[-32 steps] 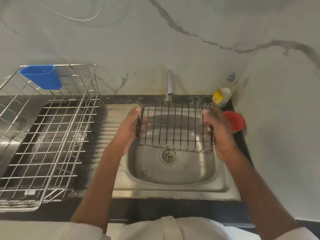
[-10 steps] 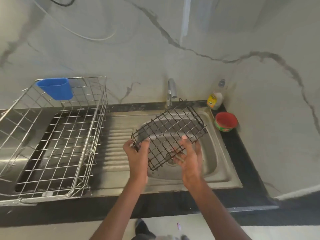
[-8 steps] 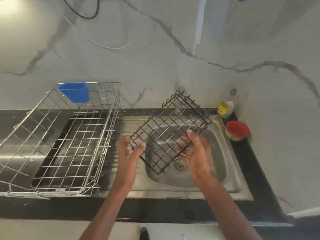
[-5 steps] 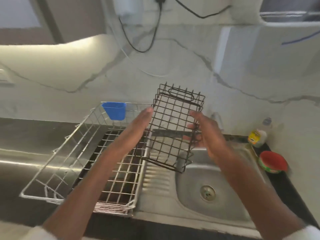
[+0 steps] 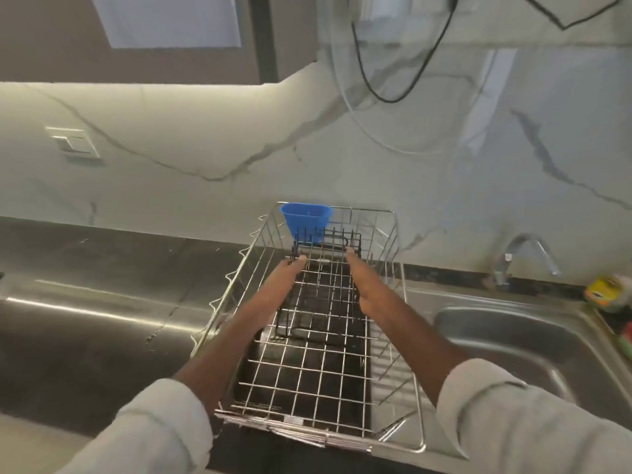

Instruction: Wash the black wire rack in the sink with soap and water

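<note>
Left to right. Desk (image 5: 102,295): bare steel and dark top on the far left, nothing there we need.

Drainer (image 5: 307,415): the silver wire basket, with a blue cup (image 5: 306,220) hung on its far rim.

Left hand (image 5: 285,273): fingers straight, flat against the left side of the black rack (image 5: 321,295), fingertips at its far top corner. Pressing, not gripping.

The rack is inside the drainer at the far end, just under the cup. It looks down on or very near the drainer floor; contact is hard to confirm through the two overlapping wire grids.

Right hand (image 5: 359,282): also extended along the right side, fingertips at the far edge. We see no curl round the wire, though the thumb is hidden.

Sink (image 5: 513,340) and tap (image 5: 523,254) are to the right, blurred; the soap bottle (image 5: 605,292) is at the right edge.

Our read: washing is done and we are on placement. To do it well:
- keep side pressure even so the rack settles flat, not cocked
- check its feet land between the drainer wires, not perched on them
- keep the far edge clear of the cup
- draw both hands straight back; don't snag a finger in the grid.
</note>
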Available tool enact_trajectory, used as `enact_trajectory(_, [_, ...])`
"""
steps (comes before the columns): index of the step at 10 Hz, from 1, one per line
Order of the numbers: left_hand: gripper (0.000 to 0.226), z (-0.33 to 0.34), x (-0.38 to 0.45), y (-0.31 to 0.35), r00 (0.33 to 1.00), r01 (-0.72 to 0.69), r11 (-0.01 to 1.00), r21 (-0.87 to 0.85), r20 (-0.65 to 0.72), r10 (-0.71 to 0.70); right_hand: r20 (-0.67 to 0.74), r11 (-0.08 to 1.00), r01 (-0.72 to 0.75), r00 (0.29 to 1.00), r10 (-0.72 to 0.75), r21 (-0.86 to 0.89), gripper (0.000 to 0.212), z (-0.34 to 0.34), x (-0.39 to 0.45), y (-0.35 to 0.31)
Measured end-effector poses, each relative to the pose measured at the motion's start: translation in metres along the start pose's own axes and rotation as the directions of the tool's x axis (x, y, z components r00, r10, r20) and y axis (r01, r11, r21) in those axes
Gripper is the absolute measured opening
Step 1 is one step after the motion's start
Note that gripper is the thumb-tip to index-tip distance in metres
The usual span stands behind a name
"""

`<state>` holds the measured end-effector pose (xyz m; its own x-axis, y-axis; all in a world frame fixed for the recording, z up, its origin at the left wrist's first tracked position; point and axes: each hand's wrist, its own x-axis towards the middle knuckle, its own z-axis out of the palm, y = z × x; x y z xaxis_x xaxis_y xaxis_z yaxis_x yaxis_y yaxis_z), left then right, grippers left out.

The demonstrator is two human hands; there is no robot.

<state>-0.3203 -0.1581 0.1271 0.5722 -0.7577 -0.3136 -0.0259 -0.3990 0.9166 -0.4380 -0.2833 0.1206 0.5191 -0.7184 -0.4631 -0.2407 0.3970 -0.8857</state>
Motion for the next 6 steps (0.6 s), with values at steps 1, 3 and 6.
enact_trajectory(1, [0.082,-0.011,0.028,-0.043,0.99,0.137,0.991,-0.001,0.025,-0.137,-0.01,0.995,-0.099,0.995,0.099,-0.025,0.07,0.015,0.022,0.033])
enact_trajectory(3, [0.092,-0.018,0.048,-0.077,0.966,0.217,0.971,0.097,0.121,-0.227,-0.076,0.983,-0.18,0.981,0.176,-0.037,0.072,0.026,0.042,0.061])
enact_trajectory(6, [0.09,-0.009,0.05,-0.093,0.993,0.117,0.969,0.219,-0.003,-0.119,-0.196,0.98,-0.084,0.979,0.048,-0.183,0.079,0.023,0.046,0.071])
